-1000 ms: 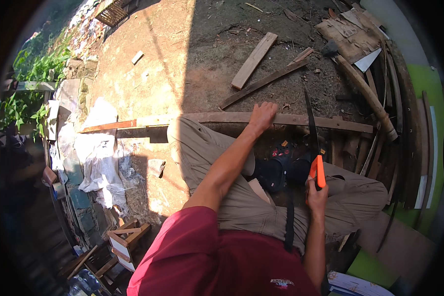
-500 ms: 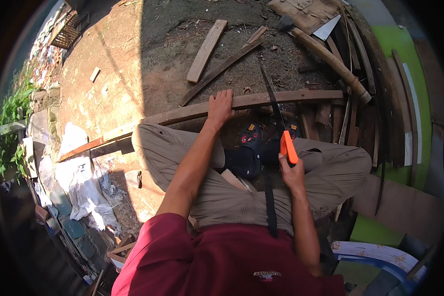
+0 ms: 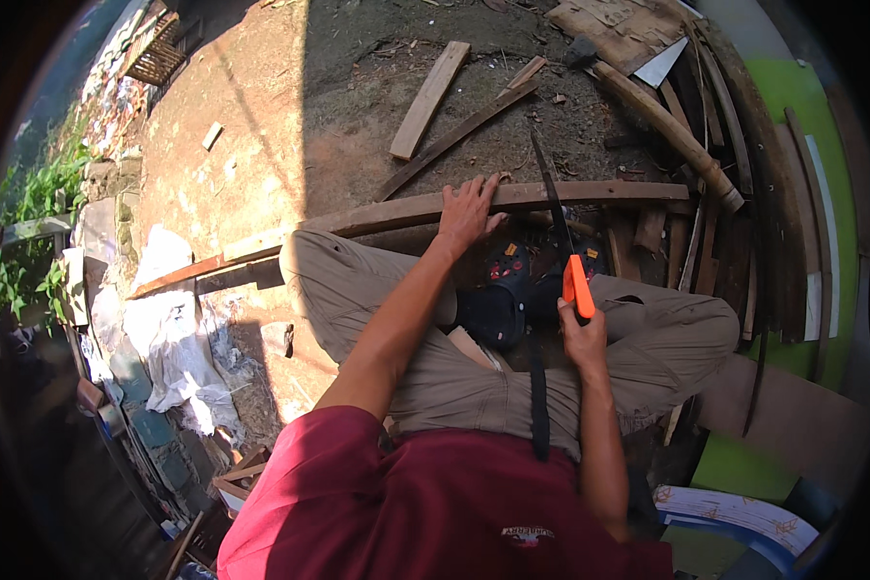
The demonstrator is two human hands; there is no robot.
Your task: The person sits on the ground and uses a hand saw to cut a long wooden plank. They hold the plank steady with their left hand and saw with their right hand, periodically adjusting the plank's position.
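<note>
One plank (image 3: 387,215) lies under the spread left hand (image 3: 467,211), right hand (image 3: 584,338) gripping a saw (image 3: 576,278).

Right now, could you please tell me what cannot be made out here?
- Saw handle: head view, partly covered by the right hand.
- Blade: head view, teeth too small.
- Plank: head view, partly covered by the left hand.
- Shirt: head view, cut off by the lower edge.

Head-worn fisheye view, steeply downward
</note>
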